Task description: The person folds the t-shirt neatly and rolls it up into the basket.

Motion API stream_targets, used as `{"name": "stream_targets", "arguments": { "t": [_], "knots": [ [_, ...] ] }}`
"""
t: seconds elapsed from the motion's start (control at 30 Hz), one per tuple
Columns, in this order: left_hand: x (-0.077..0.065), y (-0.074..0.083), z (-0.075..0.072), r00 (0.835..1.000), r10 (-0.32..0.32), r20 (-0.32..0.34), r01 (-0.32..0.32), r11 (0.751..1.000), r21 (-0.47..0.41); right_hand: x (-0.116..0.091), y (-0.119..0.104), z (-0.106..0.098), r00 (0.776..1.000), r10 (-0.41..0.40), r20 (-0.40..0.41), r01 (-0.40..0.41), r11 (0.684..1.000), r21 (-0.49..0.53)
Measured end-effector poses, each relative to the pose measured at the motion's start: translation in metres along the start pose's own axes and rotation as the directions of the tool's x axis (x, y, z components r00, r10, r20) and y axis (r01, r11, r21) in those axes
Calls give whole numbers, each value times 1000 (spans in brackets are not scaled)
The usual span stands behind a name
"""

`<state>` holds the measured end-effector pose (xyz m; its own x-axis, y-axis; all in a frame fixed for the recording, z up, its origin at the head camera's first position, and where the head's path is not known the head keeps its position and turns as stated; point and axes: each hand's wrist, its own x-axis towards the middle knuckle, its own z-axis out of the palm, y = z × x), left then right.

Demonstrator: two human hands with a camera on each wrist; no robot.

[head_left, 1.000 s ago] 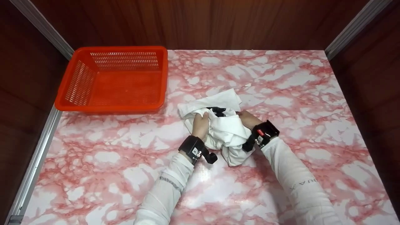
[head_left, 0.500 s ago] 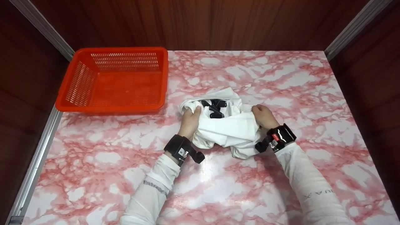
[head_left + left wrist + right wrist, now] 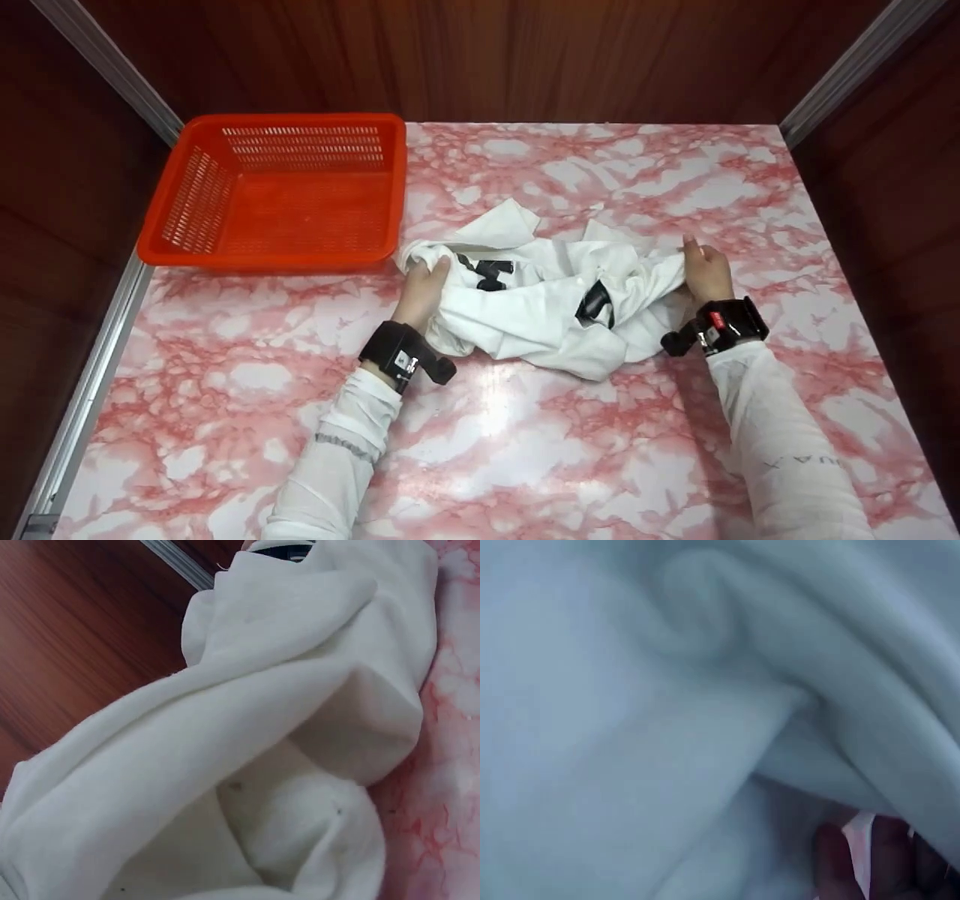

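Note:
A crumpled white T-shirt (image 3: 517,311) with black print lies bunched across the middle of the table. At its left end my left hand (image 3: 421,291) grips the fabric, thumb on top. My right hand (image 3: 707,274) pinches the cloth at the opposite end, so the shirt is stretched between both hands. White folds of the T-shirt (image 3: 225,727) fill most of the left wrist view, with a bit of dark print at the top. In the right wrist view, blurred fabric hides most of the right hand, and a few fingers (image 3: 836,862) show at the lower right.
A red plastic basket (image 3: 270,259) with slotted sides stands at the back left, near the shirt's left end. Under everything is a red-and-white marbled tabletop (image 3: 487,450). Dark wood panels (image 3: 487,60) with metal corner strips enclose the back and sides.
My hands have moved apart, the left one leftward and the right one rightward. The T-shirt has gone from a compact bundle to a wider spread, with more black print showing.

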<state>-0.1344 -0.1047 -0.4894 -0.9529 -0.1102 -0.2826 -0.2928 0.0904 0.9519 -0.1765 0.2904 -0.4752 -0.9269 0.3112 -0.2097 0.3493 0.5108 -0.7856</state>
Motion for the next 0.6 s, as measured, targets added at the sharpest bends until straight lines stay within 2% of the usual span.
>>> {"name": "stream_targets", "arguments": {
  "t": [0.1, 0.2, 0.3, 0.37, 0.43, 0.5, 0.6],
  "knots": [
    [4, -8, -4, 1000, -30, -1, 30, 999, 38, 3, 7, 0, 1000, -15, 17, 16, 996, -84],
    [6, -13, -7, 998, -57, 3, 56, 996, 65, 5, 6, 0, 997, -77, -3, 76, 985, -153],
    [7, -15, -8, 997, -72, 10, 71, 996, 62, 9, -2, 0, 981, -189, -42, 169, 943, -287],
    [7, -16, -8, 996, -84, 9, 83, 994, 66, 12, -8, 2, 973, -228, -18, 204, 901, -382],
    [7, -17, -8, 995, -95, 6, 95, 993, 74, 13, -13, 7, 977, -210, 40, 202, 844, -497],
    [7, -18, -8, 995, -105, 4, 104, 991, 86, 14, -18, 16, 984, -149, 95, 176, 796, -579],
    [7, -20, -8, 994, -106, 1, 105, 991, 88, 14, -23, 31, 992, -59, 116, 120, 758, -642]
  ]
}}
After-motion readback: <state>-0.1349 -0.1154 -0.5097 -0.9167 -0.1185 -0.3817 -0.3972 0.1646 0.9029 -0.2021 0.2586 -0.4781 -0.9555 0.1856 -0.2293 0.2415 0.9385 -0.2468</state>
